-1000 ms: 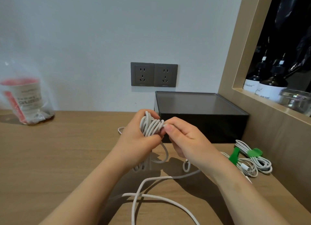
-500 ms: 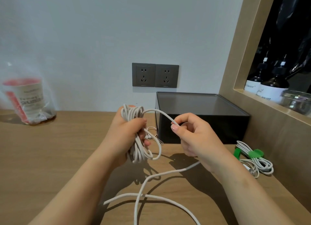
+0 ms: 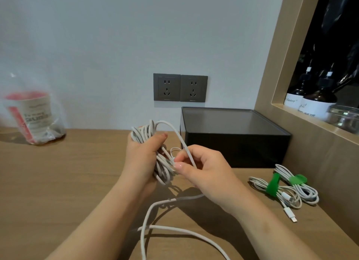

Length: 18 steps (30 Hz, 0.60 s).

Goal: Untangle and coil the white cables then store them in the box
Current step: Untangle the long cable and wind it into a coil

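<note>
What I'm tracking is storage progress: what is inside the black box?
The black box is covered by its dark lid, so its inside is hidden. Two tied cable coils lie on the table outside it; the left hand holds a third coil.

White cables (image 3: pixel 155 152), black box (image 3: pixel 235 141), green ties (image 3: pixel 273 184)

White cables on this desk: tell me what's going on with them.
A person is winding one long white cable. The left hand grips the coil wound so far, and the right hand pinches the next strand beside it; the loose tail trails over the desk. Two finished bundles with green ties lie beside the black box, not yet inside.
</note>
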### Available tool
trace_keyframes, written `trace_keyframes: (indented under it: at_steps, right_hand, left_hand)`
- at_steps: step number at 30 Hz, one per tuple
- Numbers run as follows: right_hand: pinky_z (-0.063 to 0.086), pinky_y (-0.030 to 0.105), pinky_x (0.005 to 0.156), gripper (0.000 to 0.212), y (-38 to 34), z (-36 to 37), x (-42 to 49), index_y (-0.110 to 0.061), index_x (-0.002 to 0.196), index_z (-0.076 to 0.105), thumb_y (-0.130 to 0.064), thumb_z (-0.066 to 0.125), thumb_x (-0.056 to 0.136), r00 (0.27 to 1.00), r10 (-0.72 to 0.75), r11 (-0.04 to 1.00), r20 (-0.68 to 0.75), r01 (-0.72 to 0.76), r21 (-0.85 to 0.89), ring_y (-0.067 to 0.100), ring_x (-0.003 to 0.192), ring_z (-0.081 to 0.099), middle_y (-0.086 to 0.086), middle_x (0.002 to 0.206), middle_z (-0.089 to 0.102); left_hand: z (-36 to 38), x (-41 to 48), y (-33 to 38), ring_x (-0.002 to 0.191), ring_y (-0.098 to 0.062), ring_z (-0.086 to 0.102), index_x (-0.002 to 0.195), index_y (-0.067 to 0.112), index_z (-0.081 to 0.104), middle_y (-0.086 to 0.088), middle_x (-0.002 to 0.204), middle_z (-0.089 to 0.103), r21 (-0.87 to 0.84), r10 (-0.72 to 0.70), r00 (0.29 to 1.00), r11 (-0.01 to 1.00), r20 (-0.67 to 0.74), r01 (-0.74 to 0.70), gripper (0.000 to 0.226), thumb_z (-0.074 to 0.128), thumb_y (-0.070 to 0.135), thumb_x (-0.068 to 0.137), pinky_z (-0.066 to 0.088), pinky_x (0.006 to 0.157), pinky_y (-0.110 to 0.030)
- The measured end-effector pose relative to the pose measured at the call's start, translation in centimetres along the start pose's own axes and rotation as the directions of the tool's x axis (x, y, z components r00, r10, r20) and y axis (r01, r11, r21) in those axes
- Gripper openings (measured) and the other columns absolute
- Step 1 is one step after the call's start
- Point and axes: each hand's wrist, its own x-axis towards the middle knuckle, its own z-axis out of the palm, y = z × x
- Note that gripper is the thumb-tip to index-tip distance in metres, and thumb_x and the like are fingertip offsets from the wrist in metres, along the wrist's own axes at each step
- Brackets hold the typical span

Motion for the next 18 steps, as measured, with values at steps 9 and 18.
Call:
trace_keyframes:
  at_steps: [9, 18]
  right_hand:
    - [0.041, 0.004, 0.064, 0.017, 0.23, 0.25, 0.05, -0.036, 0.078, 0.050, -0.027, 0.054, 0.092, 0.997, -0.075, 0.980, -0.032, 0.068, -0.188, -0.008, 0.078, 0.051, -0.015, 0.078, 0.051]
    - [0.046, 0.006, 0.068, 0.008, 0.29, -0.26, 0.32, -0.037, 0.080, 0.058, -0.035, 0.059, 0.087, 0.998, -0.041, 0.988, 0.039, 0.046, -0.144, -0.006, 0.085, 0.053, -0.015, 0.089, 0.055]
  left_hand:
    - [0.06, -0.07, -0.18, 0.055, -0.017, 0.061, 0.114, 0.010, 0.049, -0.008, 0.064, 0.058, 0.080, 0.018, 1.000, 0.997, -0.007, -0.017, 0.026, 0.058, 0.007, 0.090, 0.053, 0.050, -0.032]
    - [-0.23, 0.39, -0.33, 0.046, -0.018, 0.053, 0.112, 0.012, 0.051, -0.006, 0.057, 0.053, -0.023, -0.002, 1.000, 1.000, -0.012, 0.002, 0.022, 0.056, 0.008, 0.092, 0.051, 0.046, -0.034]
